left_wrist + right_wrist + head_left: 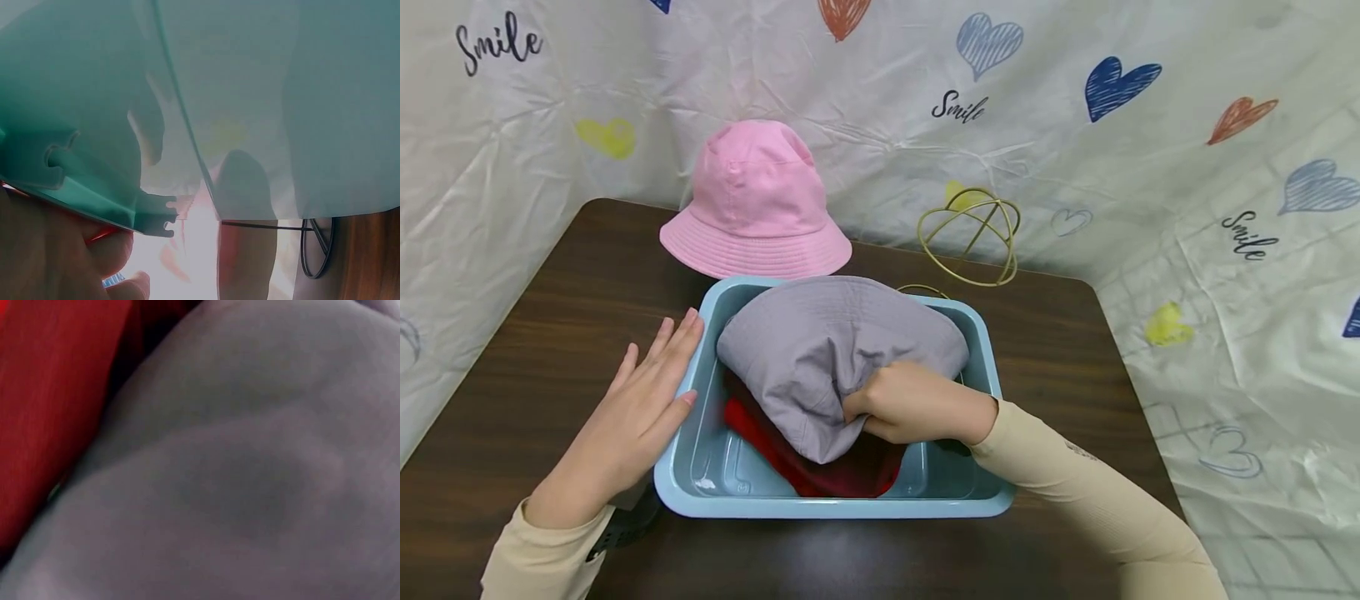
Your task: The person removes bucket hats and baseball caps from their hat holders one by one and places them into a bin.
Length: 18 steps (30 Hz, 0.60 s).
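A grey bucket hat (850,333) lies over a red hat (820,479) inside a light blue plastic basin (835,508). My right hand (917,404) reaches over the basin's right side and pinches the grey hat's crown, creasing the fabric. The right wrist view is filled by grey cloth (237,469), with red cloth (56,394) at its left. At the basin's left rim my left hand (643,408) touches with straight fingers. The basin's outer wall (250,81) covers most of the left wrist view, my left fingertips (112,253) at its lower left.
Behind the basin, a pink bucket hat (760,200) sits raised at the back left of the dark wooden table (1067,333). A gold wire stand (970,237) is at the back right. White printed sheeting (880,100) hangs behind and beside the table.
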{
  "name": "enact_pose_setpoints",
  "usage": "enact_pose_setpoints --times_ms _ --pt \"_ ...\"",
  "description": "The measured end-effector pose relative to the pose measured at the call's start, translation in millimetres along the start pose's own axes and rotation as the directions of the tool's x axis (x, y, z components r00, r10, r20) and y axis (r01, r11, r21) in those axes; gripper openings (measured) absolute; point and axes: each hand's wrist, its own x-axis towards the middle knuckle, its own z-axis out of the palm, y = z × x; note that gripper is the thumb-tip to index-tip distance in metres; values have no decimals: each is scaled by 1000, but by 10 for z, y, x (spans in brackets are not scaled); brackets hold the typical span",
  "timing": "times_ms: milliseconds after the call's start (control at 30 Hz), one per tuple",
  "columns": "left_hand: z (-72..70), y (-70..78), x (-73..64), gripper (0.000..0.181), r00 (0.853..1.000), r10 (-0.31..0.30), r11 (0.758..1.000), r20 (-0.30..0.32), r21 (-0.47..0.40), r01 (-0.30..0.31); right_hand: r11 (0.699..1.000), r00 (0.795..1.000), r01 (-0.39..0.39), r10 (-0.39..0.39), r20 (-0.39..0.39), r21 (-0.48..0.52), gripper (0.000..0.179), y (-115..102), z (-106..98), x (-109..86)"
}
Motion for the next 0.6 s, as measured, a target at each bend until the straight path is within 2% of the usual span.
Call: enact_pose_setpoints --times_ms 167,300,400,433,500,600 --pt "-13 -3 8 67 1000 -2 1000 5 1 2 997 999 17 -19 26 71 13 -6 29 33" --pt "-27 -2 7 68 1000 -10 1000 10 -1 10 987 994 0 -18 109 163 4 14 33 78" --pt "-29 0 10 68 1000 -10 1000 15 -7 10 965 985 -6 -40 169 262 14 37 7 97" --pt "-27 0 11 67 1000 -10 1000 17 -9 10 955 985 7 -58 164 296 18 46 -8 105" --pt "-25 0 14 68 1000 -9 1000 20 -13 9 940 990 53 -94 107 337 22 64 -51 123" --pt "-25 -2 15 68 1000 -14 1000 20 -20 14 935 994 107 -89 -67 339 20 91 -122 173"
